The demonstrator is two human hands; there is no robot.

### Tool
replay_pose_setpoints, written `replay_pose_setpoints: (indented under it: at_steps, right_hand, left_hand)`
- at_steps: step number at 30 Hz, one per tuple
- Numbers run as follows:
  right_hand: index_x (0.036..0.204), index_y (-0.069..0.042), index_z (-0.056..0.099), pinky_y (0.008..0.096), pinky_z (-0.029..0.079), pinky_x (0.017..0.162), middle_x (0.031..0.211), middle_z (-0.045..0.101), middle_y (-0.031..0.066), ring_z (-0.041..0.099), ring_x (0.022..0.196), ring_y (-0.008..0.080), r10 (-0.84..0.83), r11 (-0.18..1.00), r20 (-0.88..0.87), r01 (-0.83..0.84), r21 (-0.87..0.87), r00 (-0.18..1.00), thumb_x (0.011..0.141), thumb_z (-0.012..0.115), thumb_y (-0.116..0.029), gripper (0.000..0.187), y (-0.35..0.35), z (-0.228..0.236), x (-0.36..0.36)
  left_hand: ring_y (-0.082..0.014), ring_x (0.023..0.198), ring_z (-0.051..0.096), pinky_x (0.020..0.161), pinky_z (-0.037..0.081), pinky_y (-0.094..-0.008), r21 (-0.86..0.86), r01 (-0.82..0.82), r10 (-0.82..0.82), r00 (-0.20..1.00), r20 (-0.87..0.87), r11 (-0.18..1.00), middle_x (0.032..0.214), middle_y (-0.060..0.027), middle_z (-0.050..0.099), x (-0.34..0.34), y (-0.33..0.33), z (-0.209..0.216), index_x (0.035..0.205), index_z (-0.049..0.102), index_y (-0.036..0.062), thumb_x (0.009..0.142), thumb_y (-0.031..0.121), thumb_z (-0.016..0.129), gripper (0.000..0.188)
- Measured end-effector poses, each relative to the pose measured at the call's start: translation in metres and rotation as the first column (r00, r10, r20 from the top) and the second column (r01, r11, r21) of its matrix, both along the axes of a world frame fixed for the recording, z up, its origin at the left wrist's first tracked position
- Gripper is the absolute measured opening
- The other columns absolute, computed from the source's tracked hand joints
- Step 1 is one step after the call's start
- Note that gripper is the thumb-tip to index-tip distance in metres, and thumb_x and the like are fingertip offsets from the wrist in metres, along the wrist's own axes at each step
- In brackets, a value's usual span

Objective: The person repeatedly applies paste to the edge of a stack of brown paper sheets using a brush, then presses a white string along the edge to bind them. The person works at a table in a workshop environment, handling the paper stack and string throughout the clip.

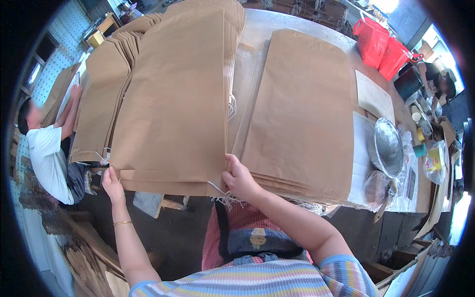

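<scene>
Head view: left hand (114, 184) grip pinched on near-left corner of the brown paper bag (170, 104); right hand (241, 178) grip on its near-right edge, looks clamped, fingertips partly hidden. Bag tops a pile on the desk (292, 22), left of another paper stack (302, 111). Metal bowl (387, 148) farther right.

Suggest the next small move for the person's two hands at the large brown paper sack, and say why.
Probably lift the near edge of the brown paper sack a little, both hands together: the left hand pinches it at the near left corner and the right hand by the near right one. Going gently seems wise, since a white cord lies beside the right hand.
</scene>
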State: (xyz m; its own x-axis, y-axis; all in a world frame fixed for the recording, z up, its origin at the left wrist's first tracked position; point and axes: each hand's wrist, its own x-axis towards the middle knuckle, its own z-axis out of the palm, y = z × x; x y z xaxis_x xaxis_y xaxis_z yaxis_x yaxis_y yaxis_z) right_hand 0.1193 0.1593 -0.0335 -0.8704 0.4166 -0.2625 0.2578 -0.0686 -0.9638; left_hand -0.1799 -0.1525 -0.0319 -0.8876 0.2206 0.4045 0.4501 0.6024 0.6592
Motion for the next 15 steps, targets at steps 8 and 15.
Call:
replay_pose_setpoints:
  at_steps: [8, 15]
  right_hand:
    - [0.128, -0.005, 0.051, 0.0345, 0.051, 0.08, 0.101, 0.064, 0.0126, 0.062, 0.092, 0.0224, 0.348, 0.919, -0.134, -0.31, 0.246, 0.928, 0.084, 0.063, -0.005, 0.046, 0.035, 0.053, 0.138]
    - [0.109, -0.007, 0.065, 0.0364, 0.048, 0.081, 0.093, 0.06, 0.0117, 0.06, 0.09, 0.029, -0.79, 0.321, 0.358, -0.162, 0.933, 0.497, 0.074, 0.057, 0.011, 0.04, 0.118, 0.092, 0.367]
  left_hand:
    - [-0.0328, 0.084, 0.062, 0.079, 0.049, -0.0401, -0.349, -0.287, 0.081, 0.862, -0.501, 0.892, 0.095, -0.0164, 0.064, 0.03, 0.037, 0.017, 0.111, 0.058, 0.0003, 0.092, 0.019, 0.057, 0.026]
    - [-0.0258, 0.076, 0.06, 0.066, 0.048, -0.0377, -0.322, 0.671, -0.743, 0.575, -0.344, 0.668, 0.083, -0.0102, 0.062, 0.233, 0.153, 0.048, 0.087, 0.06, 0.002, 0.082, 0.002, 0.067, 0.009]
